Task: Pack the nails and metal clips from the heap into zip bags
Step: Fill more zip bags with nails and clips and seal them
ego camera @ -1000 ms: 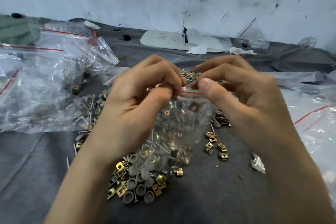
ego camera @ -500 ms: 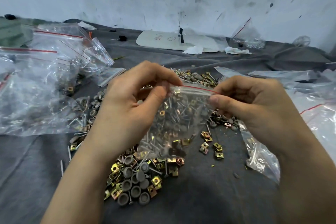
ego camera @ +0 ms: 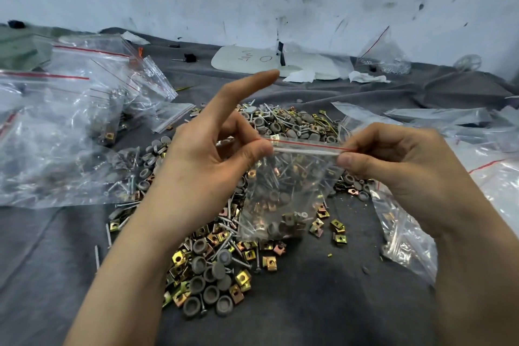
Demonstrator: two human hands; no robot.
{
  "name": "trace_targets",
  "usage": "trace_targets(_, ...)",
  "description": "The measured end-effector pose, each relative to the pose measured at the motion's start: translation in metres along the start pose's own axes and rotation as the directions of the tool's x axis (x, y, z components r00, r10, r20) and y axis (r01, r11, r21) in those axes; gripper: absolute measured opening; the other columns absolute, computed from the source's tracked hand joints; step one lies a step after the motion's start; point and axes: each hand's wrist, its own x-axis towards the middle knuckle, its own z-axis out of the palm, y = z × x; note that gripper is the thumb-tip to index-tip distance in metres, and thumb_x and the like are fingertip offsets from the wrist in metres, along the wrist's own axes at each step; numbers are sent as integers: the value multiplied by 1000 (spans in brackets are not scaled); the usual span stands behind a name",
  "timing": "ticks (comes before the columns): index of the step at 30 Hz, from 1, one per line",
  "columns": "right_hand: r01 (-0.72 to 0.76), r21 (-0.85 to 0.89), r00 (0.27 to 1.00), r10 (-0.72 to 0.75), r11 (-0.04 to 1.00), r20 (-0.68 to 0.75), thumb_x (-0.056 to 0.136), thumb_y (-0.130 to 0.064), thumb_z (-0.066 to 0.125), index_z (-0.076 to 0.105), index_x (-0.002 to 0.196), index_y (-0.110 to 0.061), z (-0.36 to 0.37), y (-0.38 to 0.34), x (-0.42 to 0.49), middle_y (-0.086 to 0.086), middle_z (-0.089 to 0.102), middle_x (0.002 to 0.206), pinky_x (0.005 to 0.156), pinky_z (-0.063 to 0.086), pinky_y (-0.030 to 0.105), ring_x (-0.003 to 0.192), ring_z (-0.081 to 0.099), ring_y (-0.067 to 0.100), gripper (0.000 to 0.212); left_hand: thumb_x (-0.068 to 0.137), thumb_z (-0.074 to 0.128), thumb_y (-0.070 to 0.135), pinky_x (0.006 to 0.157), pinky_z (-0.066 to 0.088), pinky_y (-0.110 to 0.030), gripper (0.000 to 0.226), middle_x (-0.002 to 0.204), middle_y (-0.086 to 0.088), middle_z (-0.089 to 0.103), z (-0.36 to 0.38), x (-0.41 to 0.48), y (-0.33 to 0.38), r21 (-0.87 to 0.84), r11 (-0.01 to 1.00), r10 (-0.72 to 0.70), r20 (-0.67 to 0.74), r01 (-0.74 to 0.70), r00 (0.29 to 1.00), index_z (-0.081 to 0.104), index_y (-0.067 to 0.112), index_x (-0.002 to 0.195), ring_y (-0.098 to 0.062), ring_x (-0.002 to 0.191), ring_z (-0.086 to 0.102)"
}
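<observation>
Head view, nearest first: the front of the heap [ego camera: 213,270] of grey-capped nails and brass-coloured metal clips lies loose on the grey cloth [ego camera: 323,303]. Over it hangs a small zip bag [ego camera: 283,191], part filled with the same nails and clips. The left hand [ego camera: 202,166] pinches the left end of the red-lined zip strip [ego camera: 306,145] between thumb and a curled finger, with the index finger pointing straight out. The right hand [ego camera: 398,166] pinches the right end between thumb and curled fingers.

A second ago both hands pinched the strip side by side at its middle. They have since drawn apart to its two ends. Judgement: the seal has been run along its length, so this bag is probably closed and due to be set aside.

Beyond the hands the heap continues, with much left to pack. Filled bags [ego camera: 56,135] are piled at the left, empty bags [ego camera: 404,239] lie at the right, and a white card [ego camera: 247,59] sits near the wall.
</observation>
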Motion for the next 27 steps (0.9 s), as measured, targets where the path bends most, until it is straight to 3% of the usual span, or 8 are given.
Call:
trace_targets(5, 42, -43, 998, -40, 998, 40, 60, -28, 73, 73, 74, -17, 4, -3, 0, -1, 69, 68, 61, 48, 15, 64, 61, 6, 18, 84, 66, 15, 83, 54, -27, 65, 74, 5, 59, 2, 0, -3, -52, 999, 12, 5, -12, 1000, 46, 56, 130, -14, 77, 62)
trace_targets(8, 68, -129, 996, -60, 989, 65, 69, -24, 70, 71, 74, -17, 8, -2, 2, 0, 67, 68, 58, 45, 18, 63, 57, 8, 9, 84, 66, 15, 83, 49, -18, 65, 75, 4, 60, 4, 0, -4, -74, 997, 7, 11, -6, 1000, 46, 56, 129, -8, 78, 62)
trace_targets(12, 93, -222, 991, -68, 971, 116, 84, -12, 66, 65, 79, -18, 9, 1, 3, -3, 60, 65, 55, 39, 17, 60, 52, 8, 8, 83, 67, 17, 80, 50, -19, 64, 77, 4, 61, 5, 0, -4, -85, 996, -4, 5, 5, 1000, 46, 54, 131, -11, 78, 63)
trace_targets(15, 82, -209, 993, -61, 974, 103, 76, -27, 69, 67, 78, -21, 14, -1, 3, -4, 66, 69, 57, 44, 22, 62, 58, 14, 7, 83, 67, 15, 80, 50, -20, 64, 78, 3, 60, 6, 0, -3, -106, 994, -13, 3, 14, 1000, 48, 52, 131, -11, 78, 63)
trace_targets(18, 150, -264, 982, -114, 953, 148, 80, -19, 74, 65, 76, -24, 18, -2, 4, -12, 66, 71, 61, 44, 17, 65, 60, 3, 11, 82, 66, 14, 80, 51, -19, 63, 79, 2, 61, 7, -1, -1, -116, 993, -17, 11, 18, 1000, 48, 49, 132, -10, 79, 63)
trace_targets(22, 132, -210, 991, -122, 969, 59, 74, -18, 75, 67, 75, -20, 17, -2, 4, -2, 66, 67, 60, 47, 34, 64, 61, 18, 8, 81, 68, 14, 81, 51, -20, 61, 80, 5, 63, 11, -1, 2, -148, 989, -22, 37, 28, 999, 51, 47, 130, -8, 79, 63)
trace_targets(27, 163, -197, 983, -142, 967, 120, 78, -9, 76, 70, 76, -24, 21, -4, 3, -9, 65, 67, 55, 41, 12, 58, 57, 1, 16, 81, 68, 7, 85, 50, -17, 61, 80, 5, 60, 14, -1, 3, -145, 989, 3, 41, 3, 999, 53, 41, 130, -9, 81, 63)
